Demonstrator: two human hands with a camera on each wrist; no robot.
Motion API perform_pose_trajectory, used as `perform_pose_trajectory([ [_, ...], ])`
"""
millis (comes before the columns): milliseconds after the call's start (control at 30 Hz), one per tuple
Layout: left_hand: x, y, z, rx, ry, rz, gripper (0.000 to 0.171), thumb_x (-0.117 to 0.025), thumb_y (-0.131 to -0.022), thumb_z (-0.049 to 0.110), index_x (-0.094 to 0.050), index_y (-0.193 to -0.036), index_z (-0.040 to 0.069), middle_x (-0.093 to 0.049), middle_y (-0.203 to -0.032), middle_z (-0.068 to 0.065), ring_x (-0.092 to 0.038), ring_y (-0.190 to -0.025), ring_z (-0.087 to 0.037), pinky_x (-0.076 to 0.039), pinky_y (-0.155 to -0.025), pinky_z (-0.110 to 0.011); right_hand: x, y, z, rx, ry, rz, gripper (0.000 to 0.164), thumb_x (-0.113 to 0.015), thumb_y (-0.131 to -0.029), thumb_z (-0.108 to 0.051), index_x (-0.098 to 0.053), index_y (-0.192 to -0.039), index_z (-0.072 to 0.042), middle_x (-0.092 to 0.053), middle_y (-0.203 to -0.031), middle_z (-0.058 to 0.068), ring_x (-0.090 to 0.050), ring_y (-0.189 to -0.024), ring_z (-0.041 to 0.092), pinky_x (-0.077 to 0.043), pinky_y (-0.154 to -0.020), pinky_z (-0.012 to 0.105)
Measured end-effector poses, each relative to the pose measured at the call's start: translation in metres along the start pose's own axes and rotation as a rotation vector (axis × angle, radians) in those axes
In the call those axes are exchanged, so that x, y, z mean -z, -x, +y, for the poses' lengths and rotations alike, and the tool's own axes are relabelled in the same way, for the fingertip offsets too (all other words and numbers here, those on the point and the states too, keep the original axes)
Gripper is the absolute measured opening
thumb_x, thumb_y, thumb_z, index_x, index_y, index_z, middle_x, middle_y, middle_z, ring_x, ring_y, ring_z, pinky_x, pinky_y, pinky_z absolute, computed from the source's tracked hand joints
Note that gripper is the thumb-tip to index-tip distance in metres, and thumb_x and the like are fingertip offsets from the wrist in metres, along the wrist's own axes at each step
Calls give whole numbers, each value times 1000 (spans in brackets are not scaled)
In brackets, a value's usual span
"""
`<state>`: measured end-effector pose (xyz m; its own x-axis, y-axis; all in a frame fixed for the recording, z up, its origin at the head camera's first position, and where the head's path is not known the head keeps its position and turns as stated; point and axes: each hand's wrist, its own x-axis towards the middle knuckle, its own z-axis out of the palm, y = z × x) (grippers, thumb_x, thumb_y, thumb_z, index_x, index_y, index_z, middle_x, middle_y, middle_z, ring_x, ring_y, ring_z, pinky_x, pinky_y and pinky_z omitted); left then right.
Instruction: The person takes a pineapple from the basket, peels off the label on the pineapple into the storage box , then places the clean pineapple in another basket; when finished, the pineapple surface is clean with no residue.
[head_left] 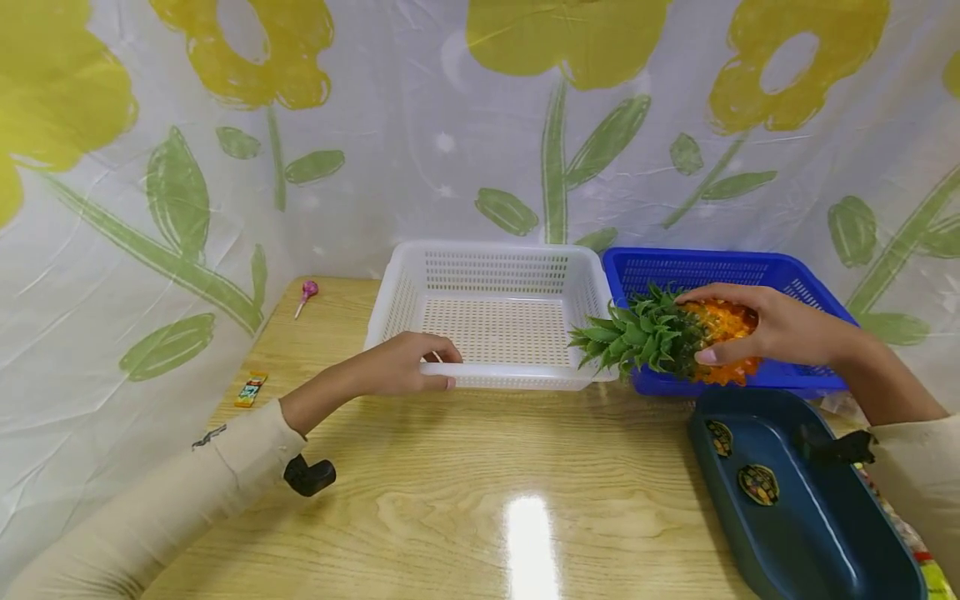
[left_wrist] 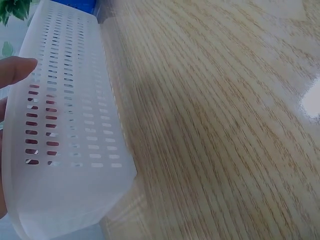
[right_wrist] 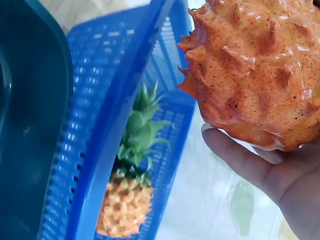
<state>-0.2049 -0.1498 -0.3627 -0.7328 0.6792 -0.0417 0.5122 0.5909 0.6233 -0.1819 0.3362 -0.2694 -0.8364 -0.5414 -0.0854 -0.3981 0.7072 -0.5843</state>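
My right hand (head_left: pixel 798 325) holds a pineapple (head_left: pixel 727 321) by its orange body, thumb on the near side and fingers over the top. Its green crown points left, overlapping the right end of a white plastic basket (head_left: pixel 517 377) in the head view. Below the held fruit is a blue basket (head_left: pixel 697 255); a second pineapple (right_wrist: pixel 125 207) lies inside it in the right wrist view. My left hand (head_left: pixel 397 364) grips the white basket's front rim near its left corner, thumb (left_wrist: pixel 22 70) outside and fingers inside. Only the pineapple's knobbly orange underside shows in the right wrist view.
A dark teal tub (head_left: pixel 817 508) with round stickers stands in front of the blue basket. Bright packaging (head_left: pixel 930 575) pokes out beyond its right side. A pink lollipop (head_left: pixel 308 290) and a small yellow packet (head_left: pixel 251 389) lie at the table's left edge. A flowered curtain (head_left: pixel 375 167) hangs behind.
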Motion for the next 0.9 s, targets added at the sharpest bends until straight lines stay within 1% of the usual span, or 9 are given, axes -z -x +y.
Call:
perform_pose_trajectory([
  [67,0,0,0,-11,0,-1,21,-72,-92,25,-70,-111,17,-73,-106,4,-67,-103,-17,-52,-90,-37,3,-1,2,-14,10,10,66,-76,-89,-19,-46,-148,-21,-62,-109,10,-65,-70,18,-55,-59,34],
  [167,0,0,-1,-17,9,-3,17,-72,-92,25,-70,-107,17,-73,-100,5,-67,-98,-14,-52,-86,-35,7,-3,6,-33,36,32,66,-77,-89,-20,-48,-148,-23,-62,-111,8,-64,-76,17,-54,-62,33],
  [267,0,-1,-2,-16,7,-3,14,-72,-92,25,-70,-104,18,-73,-98,5,-66,-95,-13,-52,-85,-34,9,-5,11,-52,54,44,66,-78,-88,-22,-49,-147,-25,-62,-113,6,-64,-81,16,-54,-65,32],
  [433,1,2,0,-9,-11,-7,16,-72,-92,26,-70,-106,18,-73,-101,3,-66,-98,-16,-52,-88,-36,13,-8,17,-68,62,39,66,-78,-88,-22,-49,-147,-25,-62,-114,6,-65,-85,15,-54,-69,32],
  [567,1,3,0,-3,-12,-8,16,-71,-93,27,-70,-107,18,-73,-101,4,-66,-100,-17,-52,-89,-37,18,-11,20,-72,86,46,65,-79,-88,-24,-49,-146,-28,-61,-118,4,-64,-89,13,-54,-72,30],
  [700,1,3,-1,-11,-10,-1,16,-71,-93,27,-70,-106,19,-73,-101,5,-67,-101,-17,-52,-89,-38,26,-12,23,-78,132,58,65,-79,-88,-25,-50,-146,-30,-59,-128,4,-61,-97,6,-53,-76,28],
  [800,0,2,-1,-14,-4,-5,16,-70,-93,27,-70,-107,19,-72,-103,5,-66,-103,-18,-52,-91,-39,31,-11,26,-95,142,50,66,-78,-88,-26,-48,-147,-30,-57,-136,5,-59,-102,1,-52,-78,27],
  [900,0,1,-3,-14,-3,-9,16,-70,-93,28,-70,-107,20,-72,-103,5,-66,-104,-17,-51,-92,-39,37,-10,32,-117,142,43,66,-78,-89,-26,-48,-148,-29,-55,-138,6,-56,-104,-2,-52,-79,27],
])
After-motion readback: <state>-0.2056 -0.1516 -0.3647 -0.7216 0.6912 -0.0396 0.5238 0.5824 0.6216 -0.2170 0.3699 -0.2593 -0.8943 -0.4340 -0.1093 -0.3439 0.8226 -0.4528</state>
